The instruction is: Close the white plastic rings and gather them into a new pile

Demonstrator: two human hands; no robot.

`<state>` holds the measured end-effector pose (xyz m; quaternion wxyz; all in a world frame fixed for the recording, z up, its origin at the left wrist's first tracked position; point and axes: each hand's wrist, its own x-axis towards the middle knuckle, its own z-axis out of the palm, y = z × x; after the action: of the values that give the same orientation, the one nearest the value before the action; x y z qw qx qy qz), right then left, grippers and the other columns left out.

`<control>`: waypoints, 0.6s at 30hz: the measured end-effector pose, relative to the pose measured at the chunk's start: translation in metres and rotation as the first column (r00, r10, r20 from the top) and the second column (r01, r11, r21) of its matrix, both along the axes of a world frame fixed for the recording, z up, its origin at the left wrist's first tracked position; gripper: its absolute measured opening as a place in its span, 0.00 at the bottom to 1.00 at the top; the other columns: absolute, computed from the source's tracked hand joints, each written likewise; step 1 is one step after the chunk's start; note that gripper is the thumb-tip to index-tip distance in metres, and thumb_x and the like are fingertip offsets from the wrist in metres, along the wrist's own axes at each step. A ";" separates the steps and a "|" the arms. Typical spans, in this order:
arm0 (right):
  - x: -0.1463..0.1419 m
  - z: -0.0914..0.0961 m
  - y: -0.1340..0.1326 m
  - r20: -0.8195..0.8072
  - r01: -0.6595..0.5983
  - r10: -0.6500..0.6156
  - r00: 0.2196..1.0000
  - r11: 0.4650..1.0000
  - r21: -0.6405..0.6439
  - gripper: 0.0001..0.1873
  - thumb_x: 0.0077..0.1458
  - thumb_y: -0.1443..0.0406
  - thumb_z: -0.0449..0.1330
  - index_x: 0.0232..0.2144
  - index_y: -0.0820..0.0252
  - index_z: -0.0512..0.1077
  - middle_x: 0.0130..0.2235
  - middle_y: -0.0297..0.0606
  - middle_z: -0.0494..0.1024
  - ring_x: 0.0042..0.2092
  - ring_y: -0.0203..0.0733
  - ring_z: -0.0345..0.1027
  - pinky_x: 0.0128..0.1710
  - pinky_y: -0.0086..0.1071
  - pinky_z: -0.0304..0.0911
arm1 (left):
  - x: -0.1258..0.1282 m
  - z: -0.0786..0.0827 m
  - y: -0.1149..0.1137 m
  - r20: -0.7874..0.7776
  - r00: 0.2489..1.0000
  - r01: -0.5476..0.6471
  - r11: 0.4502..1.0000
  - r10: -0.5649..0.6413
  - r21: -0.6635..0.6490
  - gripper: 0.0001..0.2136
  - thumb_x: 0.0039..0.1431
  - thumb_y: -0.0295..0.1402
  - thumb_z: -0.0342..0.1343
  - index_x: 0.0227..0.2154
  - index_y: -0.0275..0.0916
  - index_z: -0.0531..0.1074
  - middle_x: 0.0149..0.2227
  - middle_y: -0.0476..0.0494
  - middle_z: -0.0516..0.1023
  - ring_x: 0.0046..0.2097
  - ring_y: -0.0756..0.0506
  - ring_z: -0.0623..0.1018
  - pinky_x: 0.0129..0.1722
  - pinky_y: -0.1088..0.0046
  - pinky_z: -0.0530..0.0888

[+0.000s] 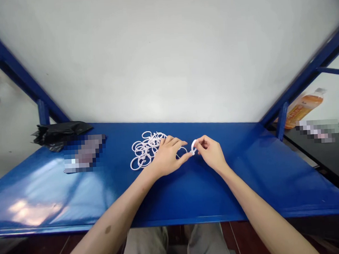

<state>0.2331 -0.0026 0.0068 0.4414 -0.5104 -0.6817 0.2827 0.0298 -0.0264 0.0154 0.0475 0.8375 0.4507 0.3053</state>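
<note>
A pile of white plastic rings [142, 151], several of them overlapping and some with small knobs, lies on the blue tabletop. My left hand [168, 154] is over the right side of this pile with its fingers spread and hides part of it. Its thumb reaches toward a single white ring [193, 145]; whether it touches the ring I cannot tell. That ring stands on edge between the thumb and fingers of my right hand [209, 151], just right of the pile. Another ring shows in the gap between the left thumb and forefinger.
On the blue table [190, 194], a black plastic bag [62, 133] and a blurred-out flat object [85, 152] lie at the left. Blue metal struts [303, 74] rise at both sides against a white wall. An orange drink bottle [303, 106] stands tilted beyond the right strut.
</note>
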 end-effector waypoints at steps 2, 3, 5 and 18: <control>-0.001 -0.002 0.000 0.061 0.023 -0.024 0.998 0.999 0.030 0.13 0.60 0.55 0.60 0.28 0.56 0.71 0.24 0.31 0.76 0.25 0.38 0.67 0.27 0.32 0.61 | 0.006 0.002 -0.004 0.016 0.999 0.048 0.998 -0.047 -0.031 0.13 0.66 0.45 0.56 0.42 0.42 0.75 0.41 0.43 0.81 0.46 0.40 0.73 0.50 0.57 0.66; -0.002 -0.003 0.000 0.097 0.021 -0.027 0.995 0.998 0.054 0.14 0.60 0.55 0.60 0.27 0.56 0.71 0.24 0.31 0.76 0.25 0.38 0.67 0.27 0.32 0.60 | 0.008 0.001 -0.005 0.022 0.998 0.053 0.998 -0.052 -0.041 0.12 0.66 0.44 0.55 0.39 0.42 0.75 0.39 0.44 0.81 0.44 0.41 0.74 0.49 0.58 0.67; -0.003 -0.005 0.001 0.164 -0.002 -0.014 0.986 0.996 0.093 0.14 0.60 0.56 0.60 0.25 0.55 0.70 0.23 0.31 0.75 0.24 0.37 0.65 0.26 0.32 0.59 | 0.011 -0.001 -0.004 0.045 0.999 0.033 0.998 -0.031 -0.059 0.10 0.68 0.40 0.53 0.34 0.41 0.74 0.34 0.45 0.80 0.42 0.42 0.73 0.47 0.59 0.68; -0.014 -0.004 -0.009 0.106 -0.251 0.233 0.967 0.945 0.210 0.09 0.65 0.57 0.59 0.40 0.54 0.75 0.37 0.38 0.78 0.31 0.39 0.73 0.34 0.36 0.73 | 0.002 -0.013 0.011 0.260 0.965 -0.011 0.996 0.033 -0.085 0.07 0.68 0.31 0.51 0.46 0.40 0.72 0.43 0.42 0.78 0.47 0.43 0.77 0.48 0.62 0.74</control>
<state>0.2193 -0.0117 0.0025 0.4299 -0.3810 -0.7837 0.2362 0.0319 -0.0158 0.0019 0.1378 0.7822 0.4621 0.3945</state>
